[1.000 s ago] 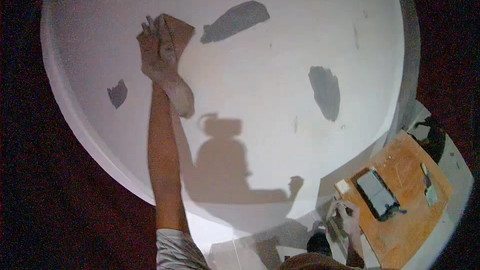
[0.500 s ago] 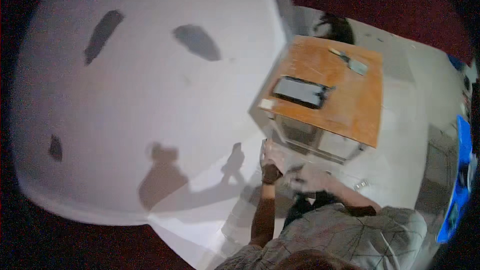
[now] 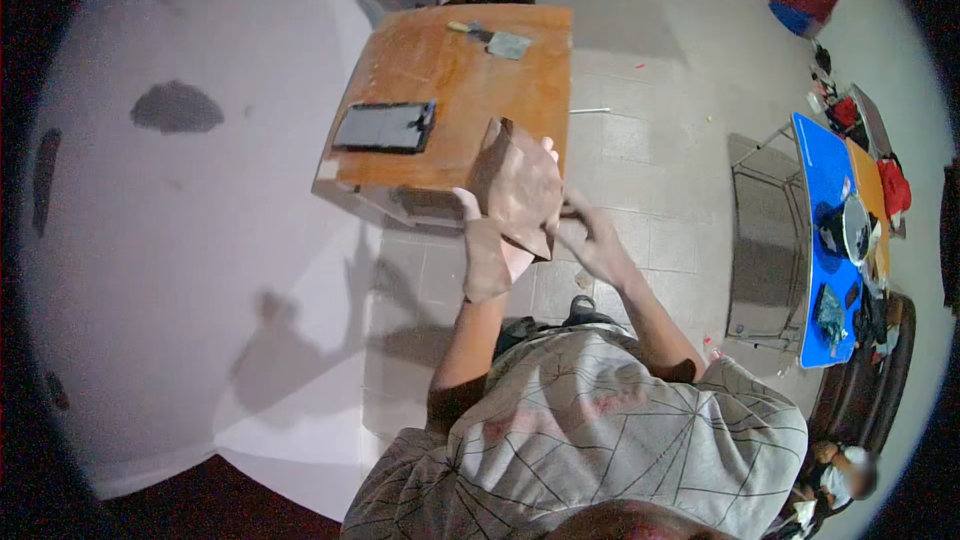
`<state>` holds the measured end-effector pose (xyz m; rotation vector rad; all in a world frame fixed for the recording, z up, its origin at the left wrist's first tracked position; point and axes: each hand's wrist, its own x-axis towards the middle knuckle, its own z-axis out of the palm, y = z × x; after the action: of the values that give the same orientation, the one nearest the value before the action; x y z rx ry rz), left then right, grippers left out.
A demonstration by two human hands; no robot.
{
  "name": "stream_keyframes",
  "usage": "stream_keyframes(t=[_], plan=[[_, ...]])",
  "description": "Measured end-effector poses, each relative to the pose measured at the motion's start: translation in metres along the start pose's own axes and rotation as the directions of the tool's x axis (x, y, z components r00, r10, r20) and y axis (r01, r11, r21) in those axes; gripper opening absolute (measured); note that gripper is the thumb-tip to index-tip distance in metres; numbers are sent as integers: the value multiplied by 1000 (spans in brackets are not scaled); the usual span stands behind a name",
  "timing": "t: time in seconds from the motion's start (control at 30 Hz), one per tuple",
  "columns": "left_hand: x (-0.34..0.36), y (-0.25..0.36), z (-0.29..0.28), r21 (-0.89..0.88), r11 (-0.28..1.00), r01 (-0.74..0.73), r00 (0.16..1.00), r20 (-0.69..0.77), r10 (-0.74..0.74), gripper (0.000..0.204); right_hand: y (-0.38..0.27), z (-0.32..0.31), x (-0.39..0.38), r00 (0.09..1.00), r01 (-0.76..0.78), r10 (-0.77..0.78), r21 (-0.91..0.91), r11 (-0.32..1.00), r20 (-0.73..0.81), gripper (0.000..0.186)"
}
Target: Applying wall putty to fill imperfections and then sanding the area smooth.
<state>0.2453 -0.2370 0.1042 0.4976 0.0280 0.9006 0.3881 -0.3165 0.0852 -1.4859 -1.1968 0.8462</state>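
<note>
A brown, slightly creased sheet that looks like sandpaper (image 3: 522, 185) lies across my left hand (image 3: 487, 260), in front of the table. My left thumb stands out at the sheet's left side, and fingertips show past its far right edge; the sheet covers most of the palm. Close by the sheet's right edge is my right hand (image 3: 600, 245). Its fingers are smeared by motion, so whether they grip the edge is unclear. On the wooden table (image 3: 500, 90) beyond lie a black-rimmed grey tray (image 3: 382, 128) and a scraper (image 3: 508, 44) with a wide grey blade.
A white wall (image 3: 260, 180) with grey patches (image 3: 177, 107) rises on the left. To the right stands a blue table (image 3: 815, 230) with a bucket (image 3: 855, 228) and other items. A person (image 3: 845, 475) sits on a dark sofa (image 3: 865, 380) at the lower right.
My view has swung right, so the wall takes up less of it and the blue table shows fully. Both hands have risen, and the brown sheet now shows plainly on my left hand.
</note>
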Motion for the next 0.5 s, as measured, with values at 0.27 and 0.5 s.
stream_keyframes(t=[0.27, 0.5], plan=[[-19, -90, -8, 870, 481, 112, 986, -159, 57, 42, 70, -91, -17, 958, -284, 268, 217, 934, 104, 41], [-94, -59, -29, 734, 646, 209, 942, -328, 67, 63, 21, -150, 77, 621, 491, 63, 451, 746, -781, 37]])
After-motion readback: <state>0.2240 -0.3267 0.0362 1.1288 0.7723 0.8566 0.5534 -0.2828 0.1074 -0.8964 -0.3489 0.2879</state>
